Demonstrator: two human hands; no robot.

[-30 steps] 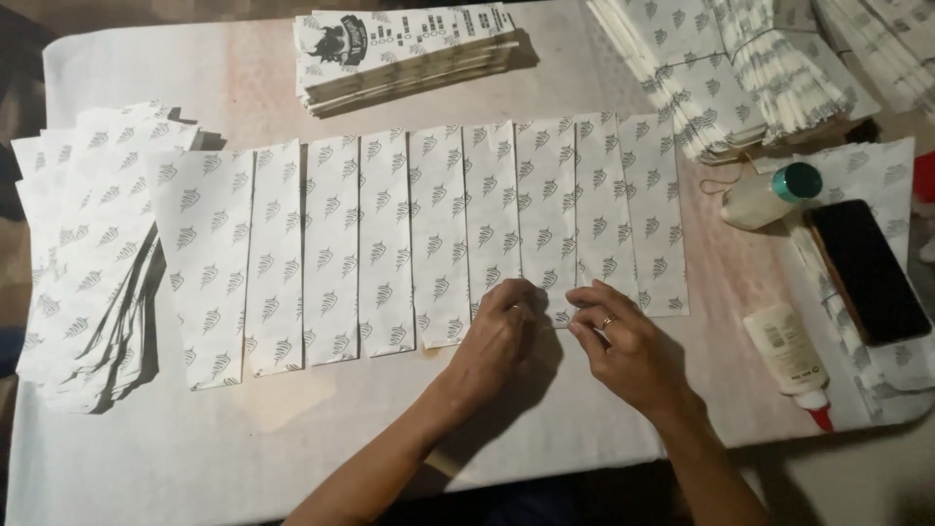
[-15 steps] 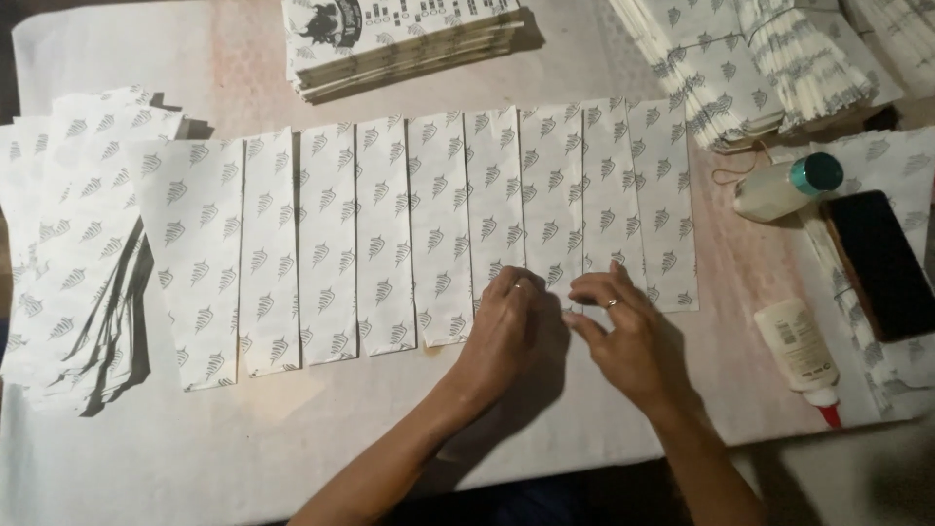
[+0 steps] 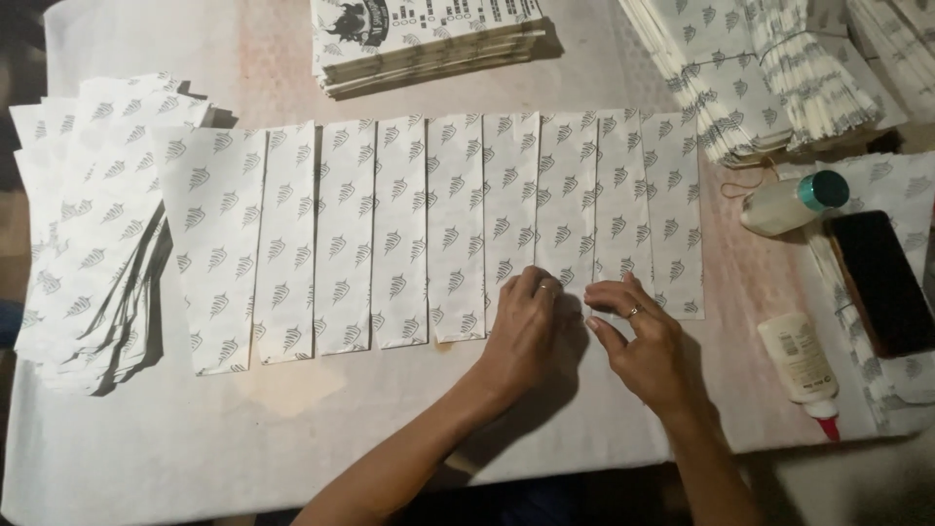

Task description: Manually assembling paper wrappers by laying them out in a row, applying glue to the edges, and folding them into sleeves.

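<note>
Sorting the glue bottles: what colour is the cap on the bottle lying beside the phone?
Teal-green cap on the white bottle, head view.

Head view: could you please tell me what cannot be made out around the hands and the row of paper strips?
- Lower ends of the strips under the left hand and right hand: covered by the hands in the head view.
- Whether either hand pinches paper: fingertips hidden against the sheet.
- Stacks of printed paper at top right: cut off by the frame edge.
- Dark phone: screen too dark to tell.
</note>
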